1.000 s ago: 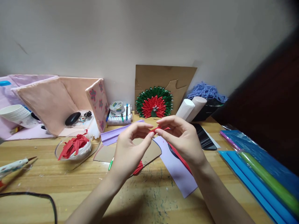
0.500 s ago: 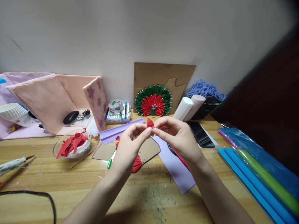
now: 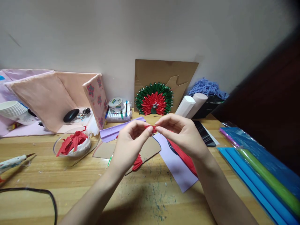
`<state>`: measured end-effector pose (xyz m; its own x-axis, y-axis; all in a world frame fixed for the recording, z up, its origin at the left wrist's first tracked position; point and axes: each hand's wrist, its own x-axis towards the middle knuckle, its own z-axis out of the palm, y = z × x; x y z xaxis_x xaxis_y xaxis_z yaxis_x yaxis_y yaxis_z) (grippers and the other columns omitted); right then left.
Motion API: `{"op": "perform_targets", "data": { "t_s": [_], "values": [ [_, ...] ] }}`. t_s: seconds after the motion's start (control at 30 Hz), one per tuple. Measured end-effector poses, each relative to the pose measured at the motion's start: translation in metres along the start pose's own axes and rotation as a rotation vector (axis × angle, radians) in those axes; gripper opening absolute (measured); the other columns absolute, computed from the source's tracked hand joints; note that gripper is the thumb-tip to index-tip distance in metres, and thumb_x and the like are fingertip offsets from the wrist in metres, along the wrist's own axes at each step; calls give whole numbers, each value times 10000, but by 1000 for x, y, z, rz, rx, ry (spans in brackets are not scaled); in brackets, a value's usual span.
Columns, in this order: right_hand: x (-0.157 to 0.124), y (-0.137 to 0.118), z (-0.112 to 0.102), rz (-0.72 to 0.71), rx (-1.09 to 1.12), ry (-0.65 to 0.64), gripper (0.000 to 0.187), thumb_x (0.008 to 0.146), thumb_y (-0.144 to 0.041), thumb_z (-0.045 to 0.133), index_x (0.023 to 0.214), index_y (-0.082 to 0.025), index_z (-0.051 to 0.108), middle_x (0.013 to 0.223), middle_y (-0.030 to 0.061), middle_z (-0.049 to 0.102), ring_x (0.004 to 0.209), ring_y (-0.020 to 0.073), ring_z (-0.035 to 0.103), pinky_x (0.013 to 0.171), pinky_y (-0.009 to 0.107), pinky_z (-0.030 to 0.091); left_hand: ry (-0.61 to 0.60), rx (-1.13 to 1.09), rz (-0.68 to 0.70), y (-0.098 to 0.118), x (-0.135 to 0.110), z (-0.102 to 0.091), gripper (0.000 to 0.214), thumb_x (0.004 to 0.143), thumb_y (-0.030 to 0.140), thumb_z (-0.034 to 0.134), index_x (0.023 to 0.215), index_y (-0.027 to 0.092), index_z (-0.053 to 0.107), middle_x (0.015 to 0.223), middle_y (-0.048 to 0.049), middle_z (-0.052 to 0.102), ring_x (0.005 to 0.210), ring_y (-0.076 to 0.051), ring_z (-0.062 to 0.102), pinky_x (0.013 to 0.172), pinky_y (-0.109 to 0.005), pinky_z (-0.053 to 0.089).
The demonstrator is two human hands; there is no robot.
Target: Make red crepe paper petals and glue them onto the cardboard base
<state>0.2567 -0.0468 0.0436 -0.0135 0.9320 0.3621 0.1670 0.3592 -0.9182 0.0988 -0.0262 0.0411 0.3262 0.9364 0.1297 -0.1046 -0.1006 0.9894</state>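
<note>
Both my hands are raised over the wooden desk (image 3: 70, 184) and meet at a small red paper piece (image 3: 150, 127). My left hand (image 3: 130, 146) pinches its left end between thumb and forefinger. My right hand (image 3: 181, 133) pinches the other end the same way. Under my hands lie a cut cardboard shape (image 3: 145, 150), a lilac paper sheet (image 3: 174, 164) with a red strip (image 3: 182, 156) on it, and a red folded bit (image 3: 137, 163). A clear bowl (image 3: 72, 147) of red paper scraps sits to the left.
A red and green fan-shaped paper craft (image 3: 154, 99) leans on cardboard at the wall. A glue gun (image 3: 12, 162) and a black cable (image 3: 35, 195) lie at the left. Blue and green rolled sheets (image 3: 262, 175) lie at the right. A marker set (image 3: 118, 115), white rolls (image 3: 191, 106) and stacked paper cups (image 3: 14, 111) stand behind.
The red piece stood up between my fingertips half a second ago and now lies flat and narrow between them. My hands stayed in nearly the same place.
</note>
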Motion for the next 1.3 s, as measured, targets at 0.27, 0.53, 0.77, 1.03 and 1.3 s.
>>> {"op": "perform_targets", "data": {
  "t_s": [0.27,0.53,0.77,1.03,1.3],
  "values": [
    [-1,1,1,-14,12,-1,93,785,-218,675,870,-191,647,839,4,683,789,123,651,732,234,533,20,-8,-5,-3,1,0,130,768,254,673,827,153,615,806,-5,669,767,-109,625,710,-197,484],
    [-2,1,8,68,26,-25,145,771,-267,686,868,-183,619,828,16,663,779,135,639,719,260,535,68,7,47,-1,-1,-1,112,764,250,661,811,155,626,808,-15,653,768,-129,610,736,-232,482],
    [-2,4,14,88,67,-30,173,768,-297,684,870,-185,599,832,18,654,786,134,637,728,262,538,63,-13,41,-1,-1,0,101,782,247,642,788,150,615,769,-6,643,741,-114,600,717,-219,478],
    [-5,9,-24,221,-252,-133,153,828,-312,588,897,-176,599,842,33,668,769,157,637,693,283,503,63,-18,-17,-6,7,-5,129,774,259,635,769,143,578,706,-14,646,714,-135,626,707,-254,482],
    [-39,76,-39,467,-1102,-287,153,841,-193,513,872,-162,659,920,101,704,869,228,644,722,291,430,21,83,-42,-15,14,-7,130,757,270,629,744,142,613,686,-4,606,663,-119,564,659,-235,441]
  ]
}}
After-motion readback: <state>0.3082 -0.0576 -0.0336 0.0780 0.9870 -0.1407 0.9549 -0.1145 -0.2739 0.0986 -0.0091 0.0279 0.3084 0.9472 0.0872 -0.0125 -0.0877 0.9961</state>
